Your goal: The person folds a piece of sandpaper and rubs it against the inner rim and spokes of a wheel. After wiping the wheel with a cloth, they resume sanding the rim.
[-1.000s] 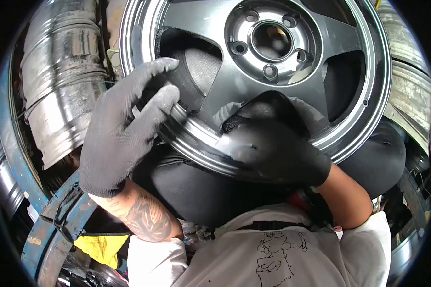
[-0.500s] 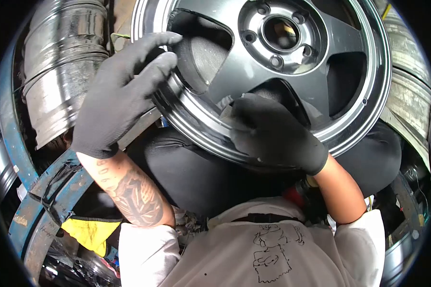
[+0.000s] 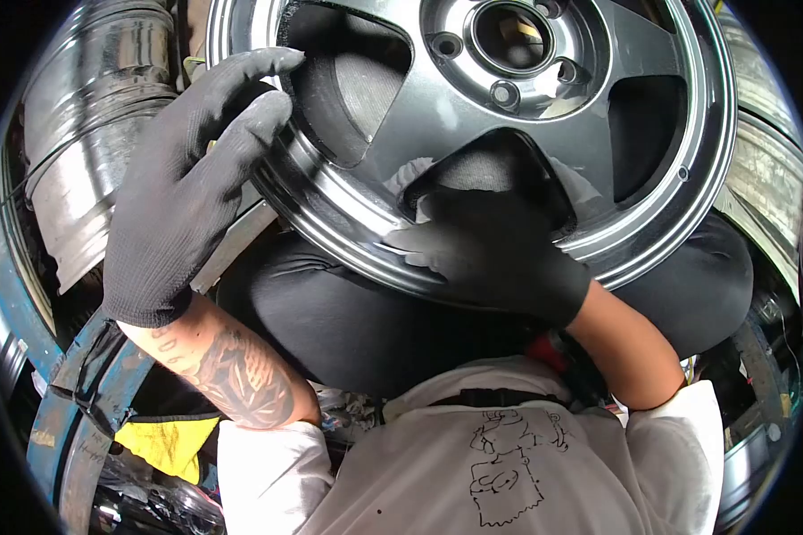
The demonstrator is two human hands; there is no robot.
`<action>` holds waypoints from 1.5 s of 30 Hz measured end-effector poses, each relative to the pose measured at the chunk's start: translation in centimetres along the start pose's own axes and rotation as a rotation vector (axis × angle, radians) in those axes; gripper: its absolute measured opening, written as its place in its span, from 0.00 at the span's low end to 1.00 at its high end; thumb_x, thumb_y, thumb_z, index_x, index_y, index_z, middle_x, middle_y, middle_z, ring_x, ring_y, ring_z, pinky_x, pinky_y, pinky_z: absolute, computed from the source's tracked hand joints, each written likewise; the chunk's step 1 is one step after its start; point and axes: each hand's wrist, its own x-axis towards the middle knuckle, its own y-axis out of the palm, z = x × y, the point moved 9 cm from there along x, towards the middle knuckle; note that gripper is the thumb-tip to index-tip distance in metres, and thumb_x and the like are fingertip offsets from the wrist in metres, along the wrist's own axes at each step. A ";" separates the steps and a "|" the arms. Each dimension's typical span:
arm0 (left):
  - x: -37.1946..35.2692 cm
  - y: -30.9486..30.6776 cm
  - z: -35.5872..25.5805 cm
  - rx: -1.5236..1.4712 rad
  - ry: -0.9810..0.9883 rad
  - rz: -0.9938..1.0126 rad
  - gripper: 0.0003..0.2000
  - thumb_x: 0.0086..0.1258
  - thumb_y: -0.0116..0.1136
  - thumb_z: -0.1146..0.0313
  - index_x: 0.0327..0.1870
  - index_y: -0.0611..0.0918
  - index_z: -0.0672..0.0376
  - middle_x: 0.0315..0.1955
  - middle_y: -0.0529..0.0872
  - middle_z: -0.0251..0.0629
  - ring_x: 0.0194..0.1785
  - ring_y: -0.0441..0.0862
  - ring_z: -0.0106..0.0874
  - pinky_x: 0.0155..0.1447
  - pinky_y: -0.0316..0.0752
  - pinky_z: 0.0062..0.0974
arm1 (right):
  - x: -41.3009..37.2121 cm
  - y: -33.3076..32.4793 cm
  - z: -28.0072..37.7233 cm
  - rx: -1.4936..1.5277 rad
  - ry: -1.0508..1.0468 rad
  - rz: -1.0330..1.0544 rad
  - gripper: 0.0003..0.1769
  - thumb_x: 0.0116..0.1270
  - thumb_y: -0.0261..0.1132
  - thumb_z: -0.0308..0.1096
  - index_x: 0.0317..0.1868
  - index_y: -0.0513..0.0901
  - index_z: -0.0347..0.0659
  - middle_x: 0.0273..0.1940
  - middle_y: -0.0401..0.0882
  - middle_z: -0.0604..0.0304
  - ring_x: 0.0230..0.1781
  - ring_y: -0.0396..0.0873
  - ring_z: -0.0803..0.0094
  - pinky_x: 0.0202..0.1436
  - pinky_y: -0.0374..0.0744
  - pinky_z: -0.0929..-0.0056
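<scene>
Resting on the person's lap in black trousers [image 3: 348,321], the big dark grey metal car wheel [image 3: 433,111] with a shiny rim leans toward them, so it cannot roll away. The left hand [image 3: 183,192], in a grey glove, lies on the rim's left edge. Its fingers [image 3: 250,71] are spread apart and flat, which steadies the wheel. The right hand [image 3: 491,254], in a black glove, presses a white cloth [image 3: 410,174] against the lower rim. Its fingers look bunched together on the cloth, though the dark glove makes that hard to see. Dull silver metal drums [image 3: 89,152] stand just beside.
</scene>
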 end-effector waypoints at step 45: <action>-0.1 -3.4 1.5 0.211 0.063 -0.181 0.22 0.84 0.55 0.57 0.71 0.80 0.59 0.60 0.86 0.42 0.62 0.84 0.30 0.71 0.75 0.32 | -0.9 -0.4 2.7 -0.362 -0.072 -0.113 0.01 0.61 0.65 0.30 0.32 0.83 0.48 0.29 0.77 0.60 0.32 0.81 0.65 0.37 0.79 0.61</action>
